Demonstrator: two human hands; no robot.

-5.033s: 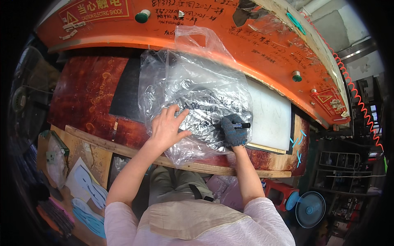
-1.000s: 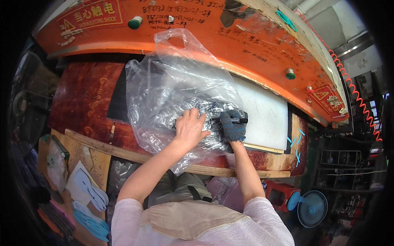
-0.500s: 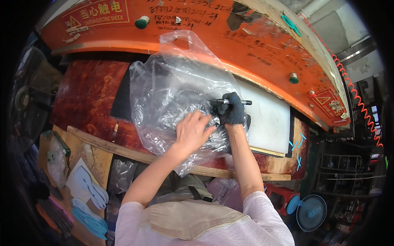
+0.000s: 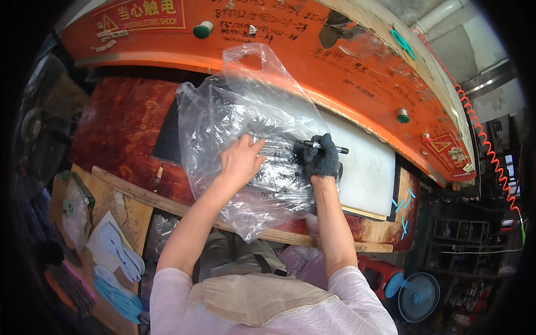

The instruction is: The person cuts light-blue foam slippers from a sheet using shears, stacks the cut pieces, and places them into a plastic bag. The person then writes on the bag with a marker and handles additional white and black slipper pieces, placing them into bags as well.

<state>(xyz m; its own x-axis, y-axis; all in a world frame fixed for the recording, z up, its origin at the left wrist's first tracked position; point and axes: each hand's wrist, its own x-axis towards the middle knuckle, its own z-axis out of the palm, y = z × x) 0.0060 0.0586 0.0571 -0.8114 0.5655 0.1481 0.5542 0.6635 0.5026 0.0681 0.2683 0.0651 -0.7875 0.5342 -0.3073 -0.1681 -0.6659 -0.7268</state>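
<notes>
A clear plastic carrier bag [image 4: 215, 125] lies spread and wrinkled on the worktable, its handle loop toward the far side. My bare left hand [image 4: 241, 162] rests on the bag with its fingers apart. On my right hand [image 4: 324, 161] is a dark grey glove, and it grips a black marker pen [image 4: 309, 144]. The pen lies nearly level across the fingers, one end pointing left above the bag. Black handwritten marks [image 4: 282, 174] show on the bag between my hands. Whether the pen's tip is bare I cannot make out.
Under the bag are a dark sheet [image 4: 168, 137] and a white board [image 4: 365, 167] on the red-brown tabletop [image 4: 120, 117]. An orange machine beam [image 4: 312, 61] with green buttons crosses the far side. At lower left, cut pieces [image 4: 114, 296] lie on a wooden board. A red stool [image 4: 373, 273] stands lower right.
My left hand has slid left and slightly away from me, pulling the bag flatter, and more of the black marks show. My right hand has shifted a little right and nearer, still holding the pen.
</notes>
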